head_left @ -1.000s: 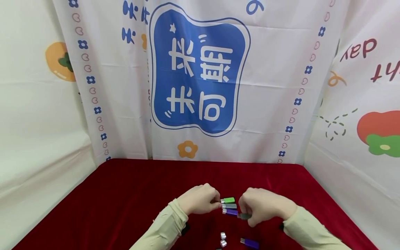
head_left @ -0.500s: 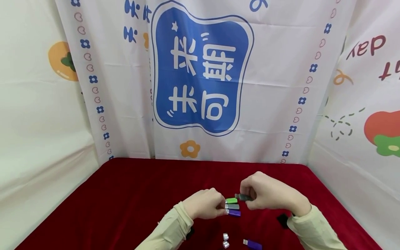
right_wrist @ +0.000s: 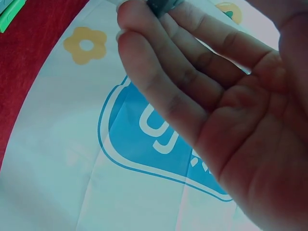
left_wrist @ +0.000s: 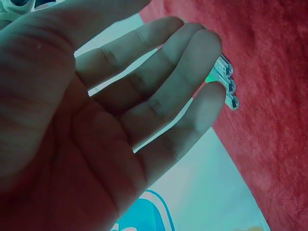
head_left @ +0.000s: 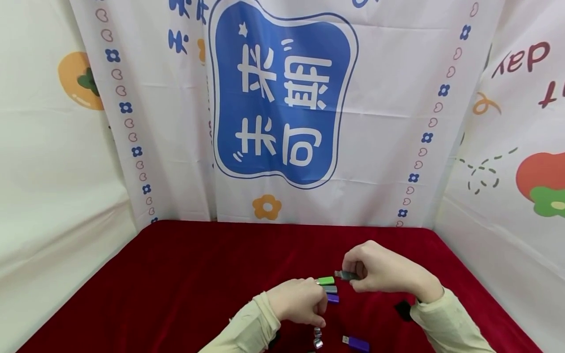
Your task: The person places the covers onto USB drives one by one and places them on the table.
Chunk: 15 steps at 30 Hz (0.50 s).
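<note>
My right hand [head_left: 381,269] pinches a dark grey USB flash drive [head_left: 347,275] by its body, its metal plug pointing left. In the right wrist view a dark corner of this drive [right_wrist: 161,6] shows at the fingertips. Capped drives lie in a row to its left: a green USB drive [head_left: 325,281], a grey USB drive [head_left: 330,289] and a purple USB drive [head_left: 333,298]. Over small silver caps [head_left: 318,343] reaches my left hand [head_left: 297,301], fingers loosely bent. Nothing shows between its fingers [left_wrist: 207,53] in the left wrist view; contact with a cap cannot be made out.
An uncapped purple USB drive [head_left: 356,344] lies nearer me, right of the caps. A dark red cloth [head_left: 198,274] covers the table. White printed curtains [head_left: 388,122] enclose the back and both sides.
My right hand has carried the dark grey drive away from me, from beside the lower purple drive to beside the green one. My left hand has left the row's capped ends and come nearer the loose caps.
</note>
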Motion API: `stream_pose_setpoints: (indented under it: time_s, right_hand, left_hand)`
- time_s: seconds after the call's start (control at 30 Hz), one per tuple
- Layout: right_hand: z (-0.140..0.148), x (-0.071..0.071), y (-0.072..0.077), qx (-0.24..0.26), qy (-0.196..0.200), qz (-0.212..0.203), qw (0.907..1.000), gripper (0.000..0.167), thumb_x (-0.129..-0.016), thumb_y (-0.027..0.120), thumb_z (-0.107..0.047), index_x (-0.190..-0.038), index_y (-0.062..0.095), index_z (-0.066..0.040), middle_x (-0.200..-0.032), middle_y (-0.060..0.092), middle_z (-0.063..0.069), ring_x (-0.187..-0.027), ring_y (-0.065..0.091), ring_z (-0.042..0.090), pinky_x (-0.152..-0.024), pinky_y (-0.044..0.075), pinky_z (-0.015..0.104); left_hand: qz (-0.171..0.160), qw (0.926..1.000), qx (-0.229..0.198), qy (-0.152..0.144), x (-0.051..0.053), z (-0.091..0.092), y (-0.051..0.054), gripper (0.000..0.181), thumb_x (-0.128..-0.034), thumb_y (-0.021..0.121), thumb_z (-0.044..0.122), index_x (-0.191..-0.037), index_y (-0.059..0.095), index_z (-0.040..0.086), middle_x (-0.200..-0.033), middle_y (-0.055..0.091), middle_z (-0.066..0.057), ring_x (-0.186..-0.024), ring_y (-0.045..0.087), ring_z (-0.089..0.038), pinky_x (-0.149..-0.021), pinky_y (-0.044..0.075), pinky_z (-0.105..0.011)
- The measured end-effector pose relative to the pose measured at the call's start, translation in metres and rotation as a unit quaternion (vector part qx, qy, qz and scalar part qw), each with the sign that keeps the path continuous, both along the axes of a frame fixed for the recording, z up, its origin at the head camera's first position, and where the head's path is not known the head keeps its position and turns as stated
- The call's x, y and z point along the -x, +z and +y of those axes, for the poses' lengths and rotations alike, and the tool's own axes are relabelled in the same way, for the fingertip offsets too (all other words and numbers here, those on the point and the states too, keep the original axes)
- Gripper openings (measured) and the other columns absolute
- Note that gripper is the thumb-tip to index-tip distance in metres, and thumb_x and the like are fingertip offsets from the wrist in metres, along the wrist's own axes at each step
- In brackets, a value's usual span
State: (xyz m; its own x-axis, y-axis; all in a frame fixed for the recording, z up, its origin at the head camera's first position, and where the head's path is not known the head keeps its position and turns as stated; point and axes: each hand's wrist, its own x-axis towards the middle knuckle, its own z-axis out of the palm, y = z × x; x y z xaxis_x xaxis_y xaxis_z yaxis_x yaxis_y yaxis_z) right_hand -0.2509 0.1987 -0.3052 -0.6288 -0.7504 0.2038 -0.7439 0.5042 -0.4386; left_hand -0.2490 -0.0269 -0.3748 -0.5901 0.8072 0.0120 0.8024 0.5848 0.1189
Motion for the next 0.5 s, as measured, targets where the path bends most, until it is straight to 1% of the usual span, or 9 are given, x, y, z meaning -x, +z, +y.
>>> stream_pose_setpoints:
  time_s: [0.07, 0.17, 0.33, 0.5]
  right_hand:
    - [0.0009, 0.0003, 0.0004, 0.004, 0.001, -0.002, 1.0000, 0.026, -0.078, 0.074, 0.000, -0.081, 0.067, -0.025, -0.072, 0.060, -0.013, -0.058, 0.057, 0.007, -0.054, 0.052, 0.026]
    - [0.0009, 0.0008, -0.0001, 0.008, 0.007, -0.003, 0.9999, 0.026, -0.079, 0.074, 0.000, -0.082, 0.067, -0.025, -0.073, 0.061, -0.013, -0.059, 0.057, 0.006, -0.055, 0.052, 0.026]
    - [-0.0010, 0.0000, -0.0017, 0.011, 0.022, -0.004, 0.9997, 0.027, -0.079, 0.072, 0.001, -0.082, 0.067, -0.025, -0.074, 0.061, -0.013, -0.059, 0.057, 0.006, -0.055, 0.052, 0.025]
    - [-0.0025, -0.0005, -0.0033, 0.012, 0.021, 0.003, 0.9997, 0.028, -0.079, 0.072, 0.002, -0.082, 0.067, -0.025, -0.074, 0.061, -0.013, -0.060, 0.057, 0.005, -0.055, 0.052, 0.025]
  left_hand:
    - [-0.001, 1.0000, 0.002, -0.001, -0.0013, 0.0005, -0.0003, 0.016, -0.0784, 0.084, 0.032, -0.074, 0.071, 0.024, -0.060, 0.052, 0.024, -0.057, 0.045, 0.011, -0.054, 0.040, -0.011]
    - [-0.014, 0.9999, 0.002, 0.003, -0.0026, 0.0010, -0.0008, 0.018, -0.0751, 0.086, 0.032, -0.073, 0.071, 0.023, -0.059, 0.051, 0.024, -0.057, 0.045, 0.011, -0.054, 0.039, -0.011]
    - [-0.030, 0.9995, 0.004, 0.004, -0.0028, 0.0010, -0.0019, 0.019, -0.0731, 0.088, 0.031, -0.073, 0.070, 0.022, -0.058, 0.051, 0.024, -0.056, 0.046, 0.009, -0.053, 0.039, -0.011]
    - [-0.032, 0.9993, 0.008, 0.018, -0.0023, 0.0001, -0.0055, 0.021, -0.0712, 0.089, 0.029, -0.072, 0.069, 0.023, -0.059, 0.051, 0.022, -0.058, 0.047, 0.008, -0.053, 0.039, -0.012]
